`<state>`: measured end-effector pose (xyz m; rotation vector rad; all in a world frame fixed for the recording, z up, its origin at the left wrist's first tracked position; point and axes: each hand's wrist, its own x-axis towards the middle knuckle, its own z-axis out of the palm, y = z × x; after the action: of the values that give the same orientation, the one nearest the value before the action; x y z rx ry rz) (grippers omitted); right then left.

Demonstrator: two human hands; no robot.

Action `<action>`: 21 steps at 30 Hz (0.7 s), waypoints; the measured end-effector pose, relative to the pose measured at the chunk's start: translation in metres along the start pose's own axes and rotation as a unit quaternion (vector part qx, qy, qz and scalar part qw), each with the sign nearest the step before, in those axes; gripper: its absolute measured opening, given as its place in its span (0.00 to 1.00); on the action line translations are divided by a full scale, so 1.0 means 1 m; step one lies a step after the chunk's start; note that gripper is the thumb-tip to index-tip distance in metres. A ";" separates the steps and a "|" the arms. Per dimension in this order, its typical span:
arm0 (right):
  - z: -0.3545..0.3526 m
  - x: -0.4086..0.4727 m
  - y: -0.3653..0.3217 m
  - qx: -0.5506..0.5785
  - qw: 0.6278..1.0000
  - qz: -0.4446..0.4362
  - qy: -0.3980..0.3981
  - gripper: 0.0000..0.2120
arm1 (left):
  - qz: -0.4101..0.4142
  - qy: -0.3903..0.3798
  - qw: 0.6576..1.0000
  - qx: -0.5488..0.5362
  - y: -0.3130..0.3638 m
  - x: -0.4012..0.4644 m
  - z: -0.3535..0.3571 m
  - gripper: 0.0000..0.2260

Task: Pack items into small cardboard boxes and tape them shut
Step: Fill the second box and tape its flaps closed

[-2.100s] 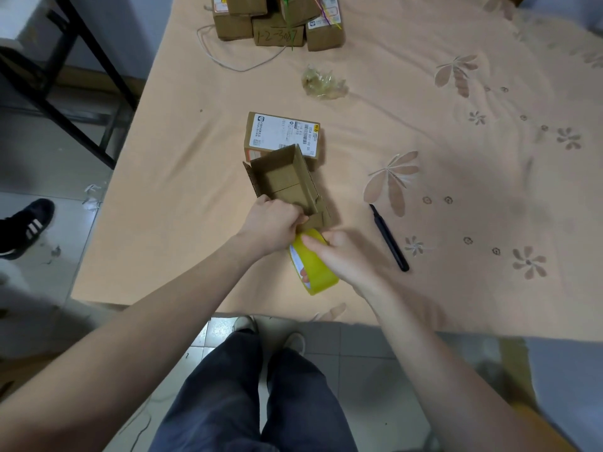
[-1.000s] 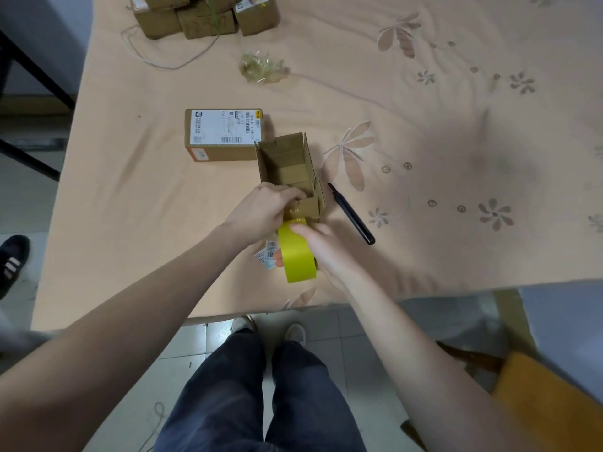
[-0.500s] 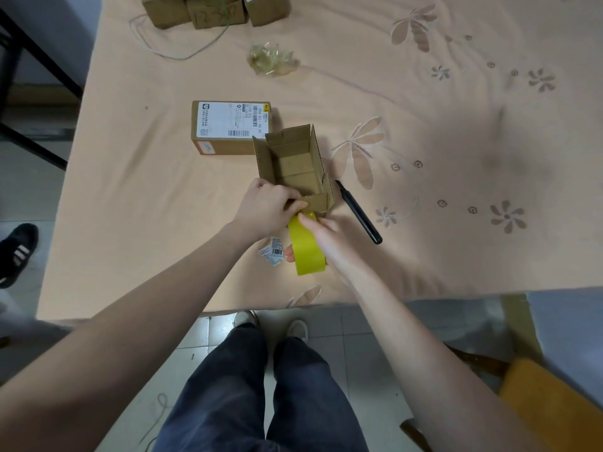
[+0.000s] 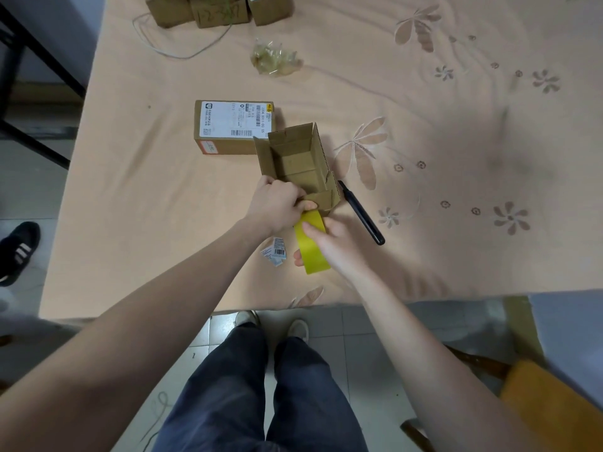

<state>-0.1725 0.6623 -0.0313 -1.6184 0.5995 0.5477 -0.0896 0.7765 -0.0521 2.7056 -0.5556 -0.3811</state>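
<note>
On the desk (image 4: 130, 207), a sealed box (image 4: 233, 127) lies left of the open box (image 4: 298, 164). The left hand (image 4: 277, 205) grips the open box's near end, fingers curled. The right hand (image 4: 329, 241) fingers wrap the yellow tape (image 4: 311, 243). A pen (image 4: 360, 212) lies just right.

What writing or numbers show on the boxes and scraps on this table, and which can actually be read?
"1-2-307", roughly, handwritten on a box in the far stack.
"220A 0011-00 05", roughly, on the white shipping label of the closed box; its barcode and small print are too small to read.
Small red sticker on that box's side: blurred.
Loose barcode tags near the yellow tape roll: too small to read.
</note>
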 end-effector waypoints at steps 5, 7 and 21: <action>0.008 0.010 -0.002 -0.050 0.998 0.014 0.034 0.14 | 0.018 0.045 0.999 0.023 -0.001 -0.005 0.006 0.12; 0.007 0.016 -0.004 -0.048 0.998 0.024 0.039 0.14 | 0.024 0.060 0.998 -0.001 -0.002 -0.007 0.008 0.12; 0.004 0.017 -0.012 0.070 0.996 0.051 -0.027 0.10 | 0.064 -0.011 0.998 0.019 -0.021 0.005 -0.002 0.08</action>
<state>-0.1521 0.6663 -0.0343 -1.4423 0.6694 0.6090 -0.0776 0.7926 -0.0593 2.6874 -0.7449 -0.3698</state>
